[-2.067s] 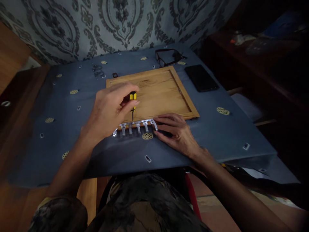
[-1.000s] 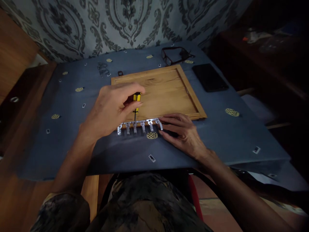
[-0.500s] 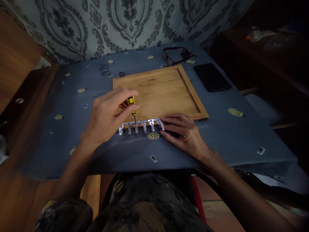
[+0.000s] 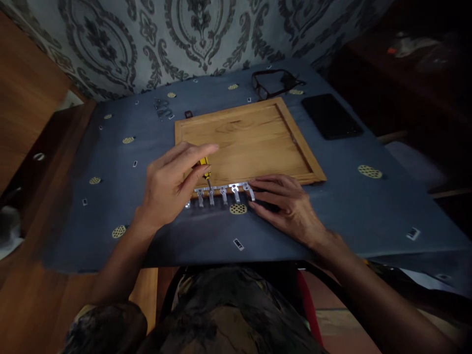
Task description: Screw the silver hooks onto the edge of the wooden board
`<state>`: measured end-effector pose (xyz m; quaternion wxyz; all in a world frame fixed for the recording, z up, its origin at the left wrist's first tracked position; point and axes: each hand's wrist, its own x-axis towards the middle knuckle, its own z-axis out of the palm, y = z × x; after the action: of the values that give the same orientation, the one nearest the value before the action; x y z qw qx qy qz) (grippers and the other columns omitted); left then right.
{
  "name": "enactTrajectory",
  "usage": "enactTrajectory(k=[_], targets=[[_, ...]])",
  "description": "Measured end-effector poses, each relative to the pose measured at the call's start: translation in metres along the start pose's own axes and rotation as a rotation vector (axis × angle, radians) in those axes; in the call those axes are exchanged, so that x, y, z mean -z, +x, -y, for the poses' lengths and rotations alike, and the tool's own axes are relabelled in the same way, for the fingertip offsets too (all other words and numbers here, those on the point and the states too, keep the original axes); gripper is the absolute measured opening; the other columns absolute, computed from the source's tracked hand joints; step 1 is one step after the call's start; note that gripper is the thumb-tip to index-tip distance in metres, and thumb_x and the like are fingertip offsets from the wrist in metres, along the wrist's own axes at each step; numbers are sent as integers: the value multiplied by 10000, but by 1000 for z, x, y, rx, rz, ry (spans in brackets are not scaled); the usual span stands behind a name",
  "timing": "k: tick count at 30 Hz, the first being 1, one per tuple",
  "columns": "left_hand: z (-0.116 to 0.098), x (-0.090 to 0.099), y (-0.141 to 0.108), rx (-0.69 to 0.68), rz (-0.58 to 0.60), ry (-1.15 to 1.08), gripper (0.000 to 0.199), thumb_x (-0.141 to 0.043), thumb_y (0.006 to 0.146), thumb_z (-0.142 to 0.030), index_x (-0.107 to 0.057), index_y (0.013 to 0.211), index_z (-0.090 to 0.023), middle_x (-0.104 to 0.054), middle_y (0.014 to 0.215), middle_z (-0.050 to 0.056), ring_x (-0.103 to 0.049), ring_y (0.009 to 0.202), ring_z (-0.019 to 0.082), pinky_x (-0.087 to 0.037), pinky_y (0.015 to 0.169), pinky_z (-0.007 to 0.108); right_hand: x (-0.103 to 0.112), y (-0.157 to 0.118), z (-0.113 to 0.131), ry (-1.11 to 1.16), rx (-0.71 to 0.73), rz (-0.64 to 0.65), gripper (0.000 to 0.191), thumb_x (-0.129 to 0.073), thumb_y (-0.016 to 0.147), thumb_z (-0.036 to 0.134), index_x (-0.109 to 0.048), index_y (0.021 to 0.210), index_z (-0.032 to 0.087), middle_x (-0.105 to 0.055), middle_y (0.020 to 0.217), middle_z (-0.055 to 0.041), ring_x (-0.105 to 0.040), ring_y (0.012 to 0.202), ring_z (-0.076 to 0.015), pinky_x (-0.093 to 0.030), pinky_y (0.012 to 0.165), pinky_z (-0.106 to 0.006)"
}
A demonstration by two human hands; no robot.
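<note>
My left hand (image 4: 165, 182) is closed around the yellow and black handle of a small screwdriver (image 4: 205, 164), with the index finger stretched over the handle's top. The screwdriver's shaft points down, and its tip meets a silver metal hook rail (image 4: 224, 191) with several hooks. That rail lies along the near edge of a wooden framed board (image 4: 243, 142), its hooks pointing towards me. At the rail's right end my right hand (image 4: 285, 204) grips it, fingers on the board's near edge and thumb below the last hook. My left hand partly hides the rail's left end.
Blue patterned cloth (image 4: 317, 226) covers the table. Behind the board lie eyeglasses (image 4: 273, 86), a small dark brown buckle-like piece (image 4: 188, 114) and some small metal pieces (image 4: 162, 108). A black phone (image 4: 332, 116) rests to the right. A patterned curtain (image 4: 147, 44) hangs behind.
My left hand has turned on the screwdriver handle and now covers more of the handle and of the rail's left end. My right hand keeps its place. The view has shifted slightly.
</note>
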<state>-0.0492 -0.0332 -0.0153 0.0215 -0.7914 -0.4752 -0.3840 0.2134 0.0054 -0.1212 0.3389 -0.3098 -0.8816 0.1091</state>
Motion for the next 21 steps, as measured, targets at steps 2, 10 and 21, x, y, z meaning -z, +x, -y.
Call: enactTrajectory(k=[2, 10, 21], targets=[[-1, 1, 1, -13, 8, -36, 254, -604, 946, -131, -689, 1149, -259, -749, 1001, 1, -707, 870, 134, -597, 791, 283, 0, 0, 0, -2, 8, -3, 104, -663, 931, 308, -766, 938, 294, -779, 1137, -32, -709, 1065, -281, -564, 903, -519], [1, -2, 1, -1, 14, -102, 267, -652, 925, -148, -688, 1155, -279, -718, 1009, 7, -678, 864, 126, -609, 786, 290, 1, 0, 1, -14, 1, -4, 107, -660, 932, 312, -766, 939, 301, -781, 1131, -24, -709, 1062, -277, -567, 897, -521], [-1, -6, 0, -5, -83, -13, 217, -680, 910, -161, -718, 1100, -258, -676, 888, -8, -648, 788, 113, -575, 727, 249, 2, 0, 1, -13, 28, -10, 103, -664, 937, 303, -760, 945, 268, -778, 1142, -41, -703, 1067, -271, -559, 901, -501]])
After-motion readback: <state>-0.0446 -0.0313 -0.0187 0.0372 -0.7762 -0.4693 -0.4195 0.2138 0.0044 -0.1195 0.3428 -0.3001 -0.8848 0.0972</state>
